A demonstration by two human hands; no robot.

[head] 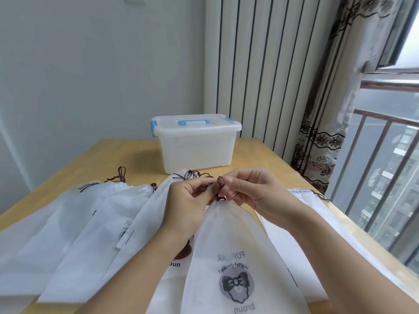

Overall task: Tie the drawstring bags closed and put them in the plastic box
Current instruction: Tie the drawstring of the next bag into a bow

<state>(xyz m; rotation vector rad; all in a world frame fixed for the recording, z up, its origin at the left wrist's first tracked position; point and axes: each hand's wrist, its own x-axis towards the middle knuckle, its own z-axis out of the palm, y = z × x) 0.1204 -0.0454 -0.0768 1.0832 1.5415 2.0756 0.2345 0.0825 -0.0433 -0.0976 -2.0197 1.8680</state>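
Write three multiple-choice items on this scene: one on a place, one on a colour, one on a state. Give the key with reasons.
1. Where does the plastic box stand?
A. at the table's far edge
B. on the floor
C. on the windowsill

2. What colour is the box's handle?
A. red
B. blue
C. green

3. How is the box's lid?
A. off
B. propped open
C. shut

Key: A, it sits on the wooden table beyond the bags; B, the handle and side clips are light blue; C, the lid lies flat on the box while the left hand and right hand pinch a drawstring.
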